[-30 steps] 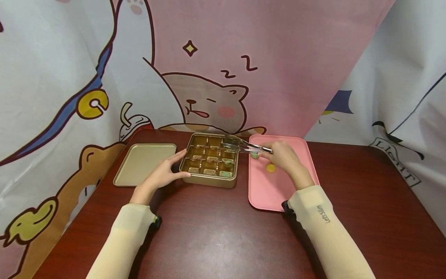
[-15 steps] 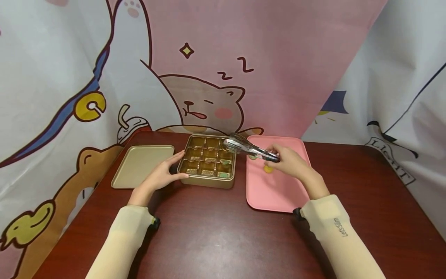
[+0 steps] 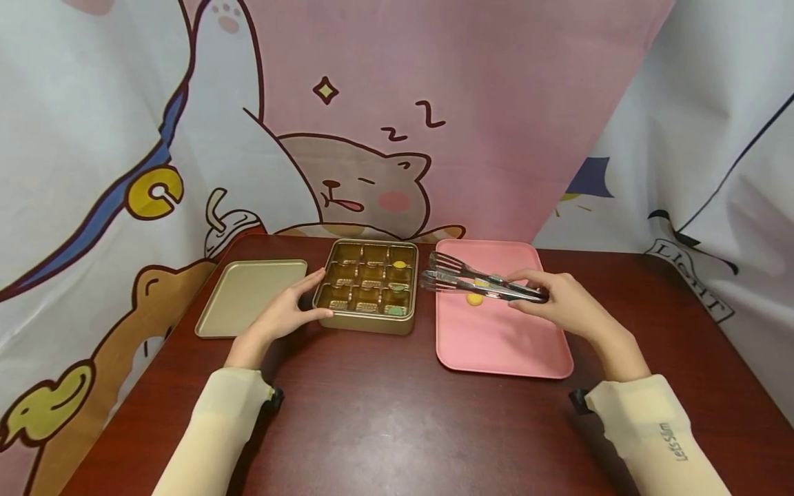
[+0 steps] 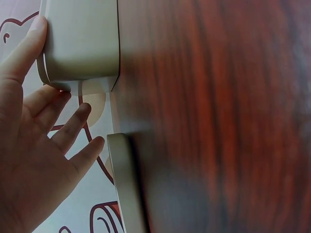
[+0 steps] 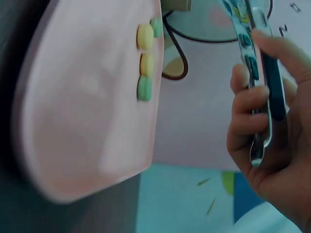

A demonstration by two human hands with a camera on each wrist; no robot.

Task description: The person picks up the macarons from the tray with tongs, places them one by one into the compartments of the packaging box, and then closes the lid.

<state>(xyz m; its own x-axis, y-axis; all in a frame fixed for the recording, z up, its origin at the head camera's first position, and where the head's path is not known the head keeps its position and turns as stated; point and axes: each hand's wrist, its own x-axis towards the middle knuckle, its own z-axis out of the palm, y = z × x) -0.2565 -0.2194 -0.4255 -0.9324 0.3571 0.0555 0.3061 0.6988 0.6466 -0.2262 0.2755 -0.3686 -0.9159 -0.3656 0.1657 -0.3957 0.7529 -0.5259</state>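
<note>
The left hand (image 3: 282, 313) spreads out, touching the gold tin (image 3: 366, 324). The right hand (image 3: 567, 303) curls around metal tongs (image 3: 493, 294) above a pink tray (image 3: 502, 344), where yellow macarons (image 5: 145, 36) sit left of that hand.

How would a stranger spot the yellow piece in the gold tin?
On the dark red table, find the gold tin that the left hand touches, left of the pink tray. In the back right compartment sits the yellow piece, the tin's only yellow one; two green pieces lie nearer the front.
</note>
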